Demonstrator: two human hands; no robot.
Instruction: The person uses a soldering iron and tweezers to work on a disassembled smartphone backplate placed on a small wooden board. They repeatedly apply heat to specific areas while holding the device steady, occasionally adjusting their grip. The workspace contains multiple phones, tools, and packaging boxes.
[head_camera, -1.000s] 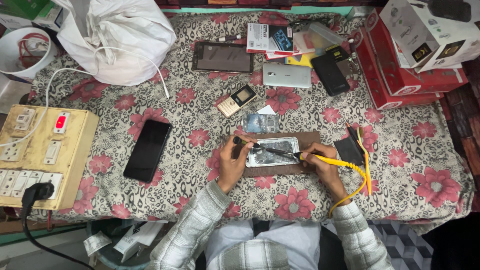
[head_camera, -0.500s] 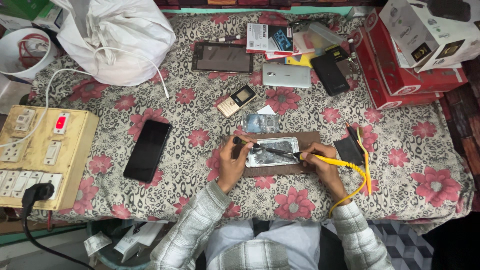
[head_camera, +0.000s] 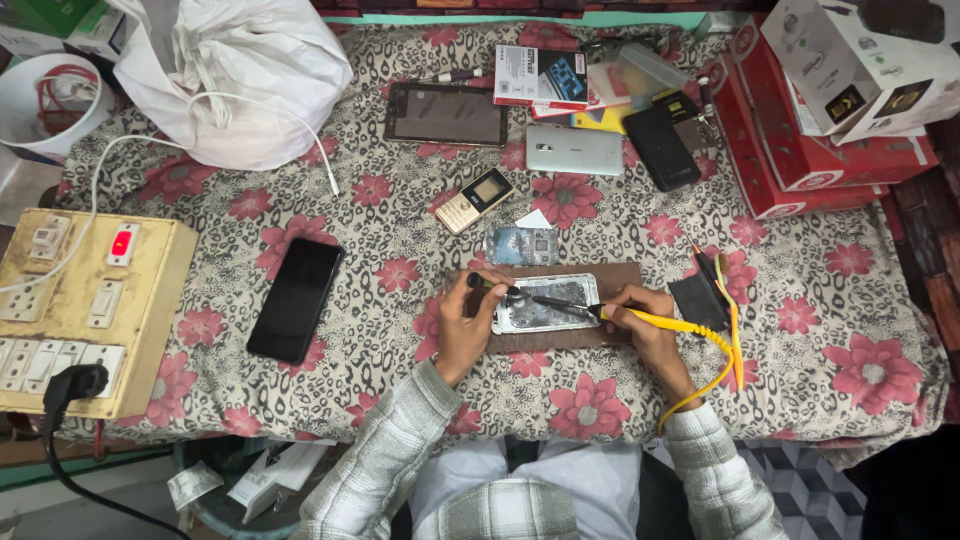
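The opened phone (head_camera: 545, 303) lies face-down with its insides showing on a brown mat (head_camera: 560, 335), near the front edge of the flowered worktop (head_camera: 400, 200). The right hand (head_camera: 640, 318) is just right of the opened phone, its fingers wrapped around a yellow-handled soldering iron (head_camera: 640, 318) whose dark tip reaches leftward over the phone's inner parts. The iron's yellow cord (head_camera: 720, 370) loops away to the right of the phone and down toward the worktop's edge. The left hand (head_camera: 465, 325) rests at the phone's left end, its fingers pinched on a small dark tool (head_camera: 490, 285) that meets the phone's upper left corner. Just behind the opened phone lies a small circuit board (head_camera: 520, 245), and behind that a gold keypad phone (head_camera: 473, 200). Well to the left of the opened phone lies a black smartphone (head_camera: 295, 298), screen up, and farther left stands a yellowish switchboard (head_camera: 90, 310) with a red light and a black plug. Far behind the opened phone lie a dark tablet (head_camera: 445, 113), a silver phone (head_camera: 573, 150) and a black phone (head_camera: 660, 148); red boxes (head_camera: 800, 150) stack to its far right, and a white bag (head_camera: 230, 75) sits to its far left.
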